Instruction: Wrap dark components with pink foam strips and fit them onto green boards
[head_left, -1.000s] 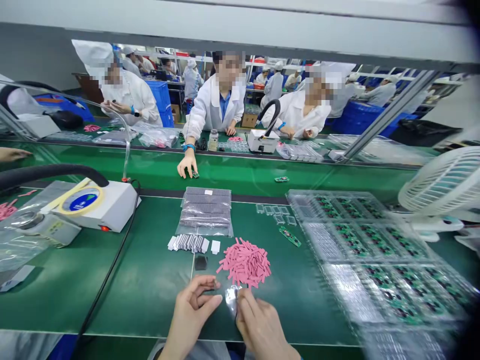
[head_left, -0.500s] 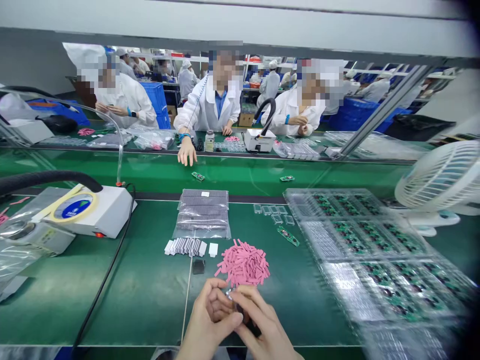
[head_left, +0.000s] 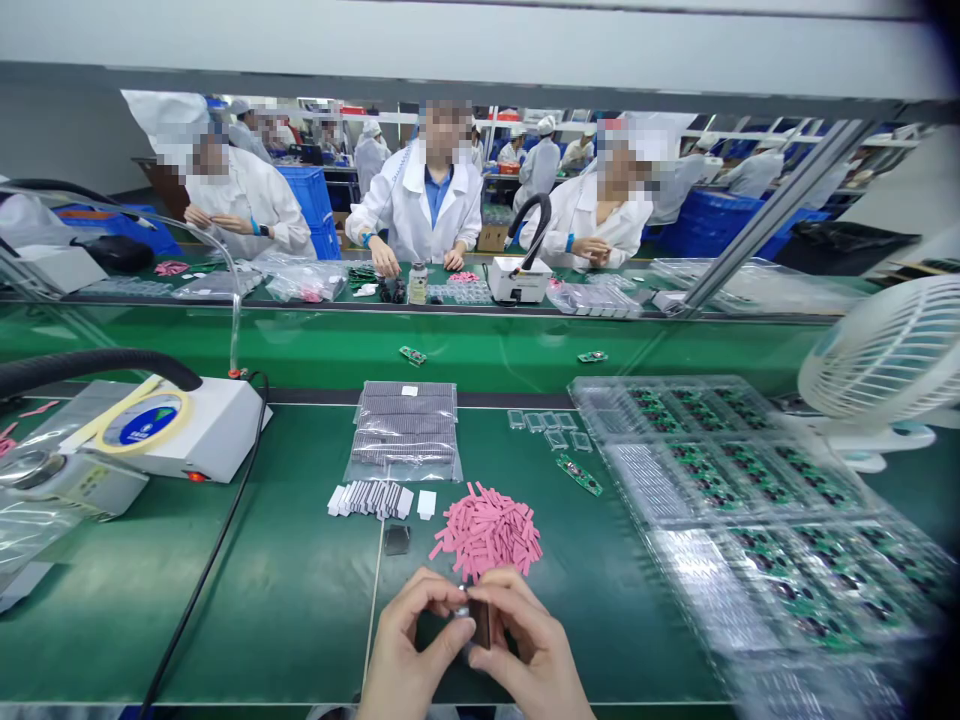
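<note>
The left hand point(head_left: 416, 628) and right hand point(head_left: 529, 635) are brought together, their fingers curled and pinching a small dark rectangular piece point(head_left: 481, 623) from either side, with a glint of silvery film point(head_left: 460, 608) at its left edge; how the two meet is too small to tell. The piece is held just below the pile of pink strips point(head_left: 487, 532), over the green bench mat point(head_left: 285, 570). Left of the pile lie a dark square pad point(head_left: 397, 540) and a row of white-and-grey strips point(head_left: 367, 500); above it sits a bag of dark strips point(head_left: 405, 430); to its right are a green circuit board point(head_left: 579, 475) and clear trays of boards point(head_left: 750, 510). The step in hand looks like handling film on the piece, which seems to call for a steady, careful pinch.
</note>
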